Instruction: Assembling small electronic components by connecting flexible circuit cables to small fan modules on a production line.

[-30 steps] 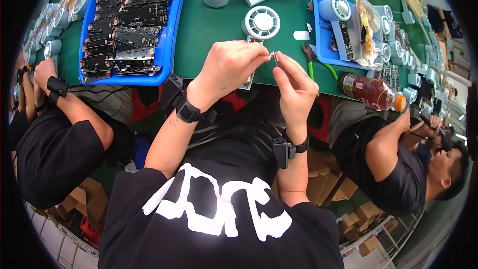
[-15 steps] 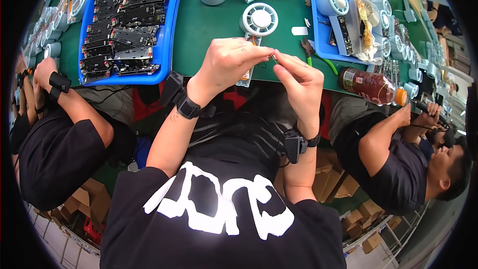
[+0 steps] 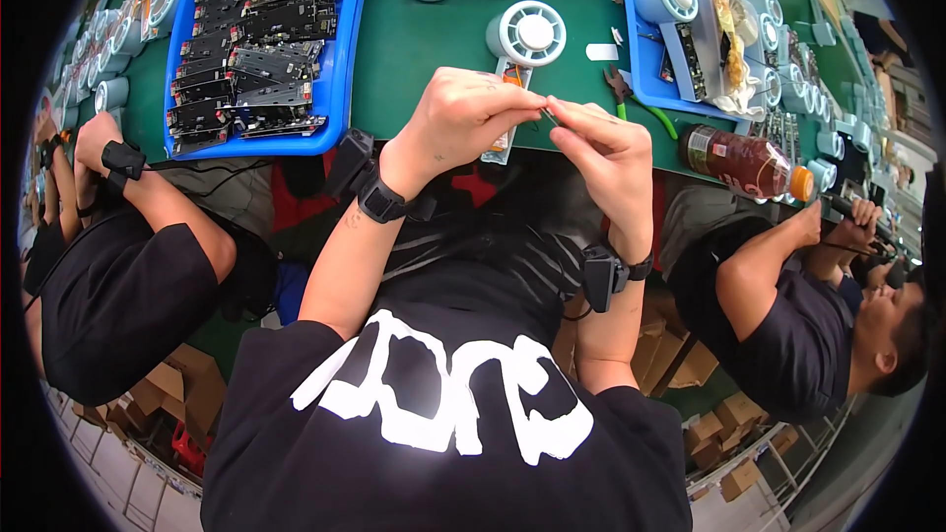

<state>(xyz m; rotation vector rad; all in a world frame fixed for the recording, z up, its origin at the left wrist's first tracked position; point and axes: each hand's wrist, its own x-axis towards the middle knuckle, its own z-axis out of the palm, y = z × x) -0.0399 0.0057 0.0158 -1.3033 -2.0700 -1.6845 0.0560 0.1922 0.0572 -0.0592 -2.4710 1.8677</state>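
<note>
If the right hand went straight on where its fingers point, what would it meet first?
Likely the left hand, close ahead, with a small thin piece where the two hands meet; depth leaves contact unclear.

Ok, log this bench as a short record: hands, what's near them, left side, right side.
Left hand: fingertips pinched at a small thin dark piece, too small to identify
Right hand: fingertips meeting at the same piece; grip unclear
Near hands: light-blue round fan unit with orange wiring, partly hidden by the left hand
Left side: blue plastic tray holding black circuit boards
Right side: green-handled metal pliers; orange-capped bottle of reddish-brown drink
</note>
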